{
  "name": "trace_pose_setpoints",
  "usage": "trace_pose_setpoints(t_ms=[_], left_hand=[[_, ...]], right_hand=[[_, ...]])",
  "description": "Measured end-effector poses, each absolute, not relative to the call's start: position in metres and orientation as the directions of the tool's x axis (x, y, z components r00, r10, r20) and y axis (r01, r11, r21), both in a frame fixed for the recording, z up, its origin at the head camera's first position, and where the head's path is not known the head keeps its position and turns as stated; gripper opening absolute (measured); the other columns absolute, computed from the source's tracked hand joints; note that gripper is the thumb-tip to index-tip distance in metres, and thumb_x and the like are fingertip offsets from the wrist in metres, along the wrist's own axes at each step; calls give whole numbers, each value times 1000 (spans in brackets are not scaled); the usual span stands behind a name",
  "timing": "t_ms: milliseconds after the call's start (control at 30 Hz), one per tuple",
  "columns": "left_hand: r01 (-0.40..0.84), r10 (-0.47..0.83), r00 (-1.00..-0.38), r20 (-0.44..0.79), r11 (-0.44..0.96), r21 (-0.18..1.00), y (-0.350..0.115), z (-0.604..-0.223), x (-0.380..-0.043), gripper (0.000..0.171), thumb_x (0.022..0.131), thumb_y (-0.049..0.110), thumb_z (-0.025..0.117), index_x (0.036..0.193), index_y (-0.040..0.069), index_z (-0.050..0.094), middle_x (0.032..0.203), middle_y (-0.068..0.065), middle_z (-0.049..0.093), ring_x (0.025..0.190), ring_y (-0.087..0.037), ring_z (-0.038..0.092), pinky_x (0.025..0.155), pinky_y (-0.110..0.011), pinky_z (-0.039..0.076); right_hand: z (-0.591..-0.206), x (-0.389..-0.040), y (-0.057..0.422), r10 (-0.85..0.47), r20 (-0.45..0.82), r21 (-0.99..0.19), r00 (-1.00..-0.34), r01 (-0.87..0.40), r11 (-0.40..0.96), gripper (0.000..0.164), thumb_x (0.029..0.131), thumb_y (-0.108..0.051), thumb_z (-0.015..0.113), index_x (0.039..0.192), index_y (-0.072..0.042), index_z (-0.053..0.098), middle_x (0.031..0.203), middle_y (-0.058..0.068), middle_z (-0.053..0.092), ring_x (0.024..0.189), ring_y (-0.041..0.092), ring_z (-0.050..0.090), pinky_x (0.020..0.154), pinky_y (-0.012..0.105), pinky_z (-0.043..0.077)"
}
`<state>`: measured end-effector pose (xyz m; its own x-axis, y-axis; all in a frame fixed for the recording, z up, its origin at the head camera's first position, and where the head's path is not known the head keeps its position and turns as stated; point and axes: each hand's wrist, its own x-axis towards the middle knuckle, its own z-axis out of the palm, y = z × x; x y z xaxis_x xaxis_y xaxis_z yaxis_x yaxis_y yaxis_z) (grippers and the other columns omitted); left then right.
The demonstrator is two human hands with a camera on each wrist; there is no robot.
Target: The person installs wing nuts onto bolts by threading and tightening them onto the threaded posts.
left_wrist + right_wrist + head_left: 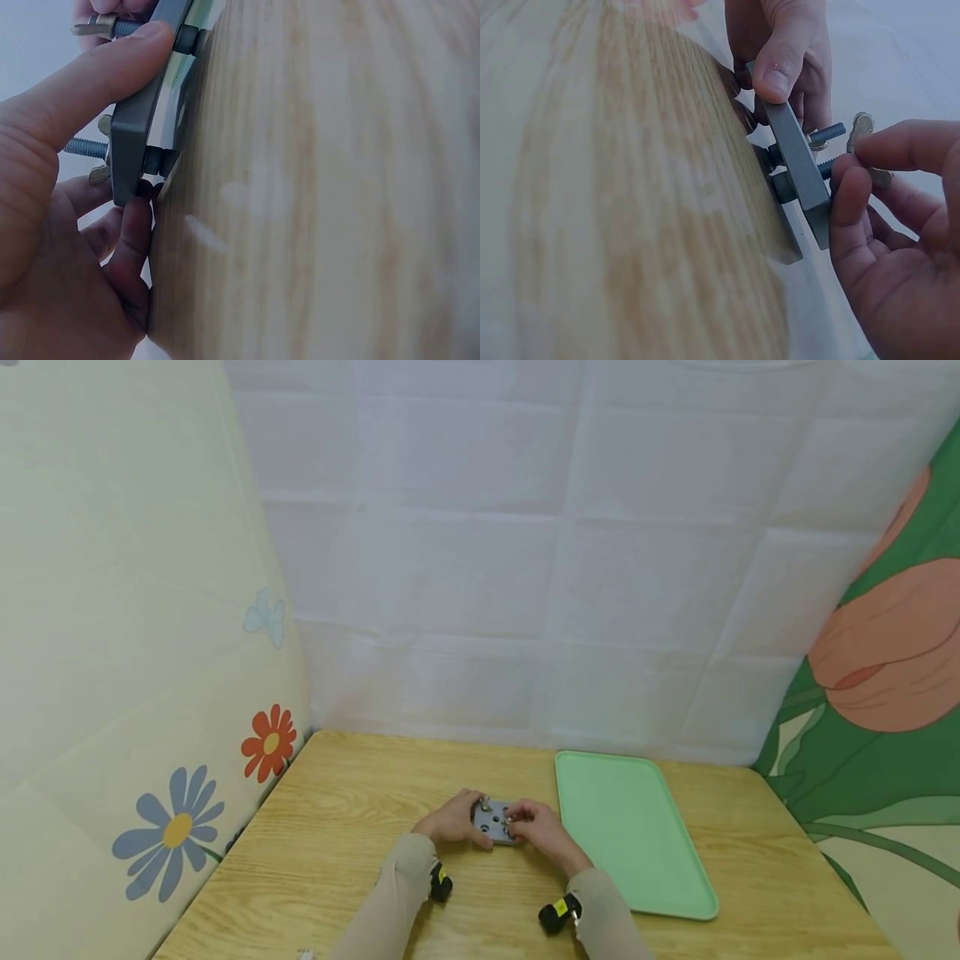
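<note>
A grey rectangular metal plate (pixel 492 822) with several holes is held just over the table. My left hand (pixel 452 821) grips its left end, thumb along the near edge and fingers around the far side. Bolts (pixel 86 148) pass through the plate, their black heads underneath and threaded ends on top. One bolt at the left carries a brass-coloured wing nut (pixel 99 175). At the plate's right end, my right hand (pixel 546 832) pinches another wing nut (pixel 862 129) between thumb and fingers, at the tip of a threaded bolt (pixel 826 167).
A light green tray (pixel 637 843) lies on the wooden table (pixel 360 777) to the right of my hands. A small pale object (pixel 306 955) shows at the bottom edge. White cloth (pixel 450 568) hangs behind the table, with patterned cloths at both sides.
</note>
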<state>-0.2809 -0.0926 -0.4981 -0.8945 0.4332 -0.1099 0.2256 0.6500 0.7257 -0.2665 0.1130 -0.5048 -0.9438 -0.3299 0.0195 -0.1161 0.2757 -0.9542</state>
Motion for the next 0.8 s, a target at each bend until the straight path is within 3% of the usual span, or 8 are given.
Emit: trace_pose_setpoints(t_ms=[267,500,633,800], left_hand=[[228,430,-897,-105,652,723,-92,-498,-283,87,68,31,85,139,5,42,130,-11,45,106,-22,47,91,-43,39],[235,432,-896,-103,659,714,-92,-495,-280,86,69,29,85,138,3,42,128,-11,46,104,-22,48,92,-42,38],[230,428,-898,-101,653,721,-91,-494,-279,86,68,28,85,138,2,42,125,-10,47,100,-21,48,90,-41,39],[235,431,-898,-92,644,728,-91,-495,-279,85,67,25,86,136,1,43,122,-10,48,96,-20,48,89,-41,39]], right_hand=[[-504,-266,113,-324,39,-943,-945,-142,301,14,82,0,66,94,4,62,84,3,60,68,13,55,61,28,48],[-502,-264,113,-322,25,-952,-946,-120,280,13,83,-3,66,92,5,60,82,4,60,70,13,55,63,29,49],[-500,-262,113,-321,7,-966,-947,-90,244,14,91,-8,58,89,5,58,79,4,59,70,13,56,63,28,49],[-499,-263,113,-336,-2,-989,-942,-47,139,23,97,-4,43,90,15,54,77,5,58,69,13,55,62,27,47]])
